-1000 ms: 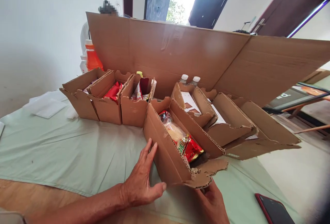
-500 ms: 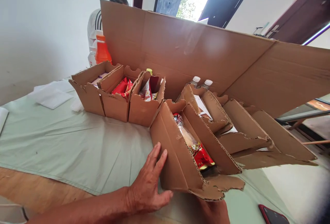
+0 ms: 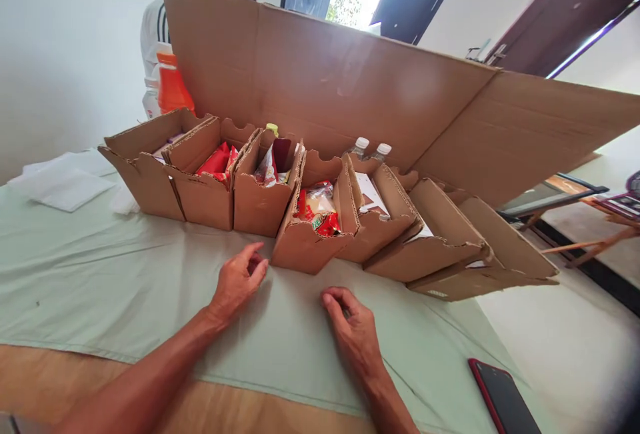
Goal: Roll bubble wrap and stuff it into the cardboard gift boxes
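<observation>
A small cardboard box (image 3: 303, 249) holding a red snack packet (image 3: 320, 211) stands in a row of similar open boxes on the green cloth (image 3: 125, 287). Just short of its front left corner, my left hand (image 3: 237, 284) hovers with loosely bent fingers and holds nothing. A little in front of the same box, my right hand (image 3: 353, 327) rests on the cloth, fingers loosely curled, also holding nothing. Neither hand touches the box.
A tall cardboard sheet (image 3: 325, 81) stands behind the row. An orange bottle (image 3: 173, 91) and two capped bottles (image 3: 371, 149) sit at the back. White papers (image 3: 60, 187) lie at the left, a dark phone (image 3: 503, 397) at the lower right. A person (image 3: 157, 24) is behind the sheet.
The snack box, held tilted and close to me before, now stands back in the row. Both hands have let go of it and drawn back onto the cloth.
</observation>
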Available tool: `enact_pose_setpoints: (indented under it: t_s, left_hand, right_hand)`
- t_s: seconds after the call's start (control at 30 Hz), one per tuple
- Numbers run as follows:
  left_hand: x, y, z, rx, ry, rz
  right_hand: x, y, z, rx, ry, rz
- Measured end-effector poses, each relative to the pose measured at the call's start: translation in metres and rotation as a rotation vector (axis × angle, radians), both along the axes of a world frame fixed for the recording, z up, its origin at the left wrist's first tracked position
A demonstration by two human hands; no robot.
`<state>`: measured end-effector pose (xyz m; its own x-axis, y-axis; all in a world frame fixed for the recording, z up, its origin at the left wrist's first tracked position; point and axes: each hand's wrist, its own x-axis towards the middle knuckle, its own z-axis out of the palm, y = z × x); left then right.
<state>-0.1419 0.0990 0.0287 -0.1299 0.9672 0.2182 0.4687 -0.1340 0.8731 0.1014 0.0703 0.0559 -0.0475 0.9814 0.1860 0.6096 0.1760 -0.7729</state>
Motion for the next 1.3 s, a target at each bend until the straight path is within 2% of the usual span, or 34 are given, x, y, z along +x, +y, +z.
enact_pose_setpoints:
  t_s: [0.17,0.27,0.37,0.57,0.93,1.03,1.17,1.23,1.3]
  left_hand:
    - [0.015,-0.015,-0.004,-0.038,-0.072,-0.205]
    - [0.019,-0.014,-0.010,-0.037,-0.095,-0.344]
    - [0.017,-0.011,-0.013,-0.020,-0.084,-0.407]
    - [0.016,-0.013,-0.008,-0.068,-0.046,-0.420]
    - [0.022,-0.016,-0.006,-0.016,0.158,-0.450]
    - [0.023,-0.019,-0.001,0.079,0.258,-0.518]
    - [0.024,-0.021,0.002,0.153,0.328,-0.560]
    - [0.024,-0.022,-0.002,0.174,0.292,-0.531]
    - [0.026,-0.021,-0.006,0.201,0.207,-0.475]
  right_hand:
    - [-0.020,-0.003,0.003,0.011,0.009,0.196]
    - [-0.033,0.019,0.001,0.003,0.034,0.273]
    - [-0.042,0.046,-0.007,-0.021,0.080,0.240]
    - [-0.045,0.070,-0.022,-0.037,0.135,0.167]
    - [-0.040,0.058,-0.027,-0.017,0.214,0.117]
    - [-0.053,0.055,-0.007,0.016,0.240,0.139]
    - [-0.087,0.066,0.056,0.141,0.196,0.229]
    - [-0.105,0.083,0.088,0.209,0.073,0.232]
    - [-0.119,0.103,0.109,0.207,-0.081,0.218]
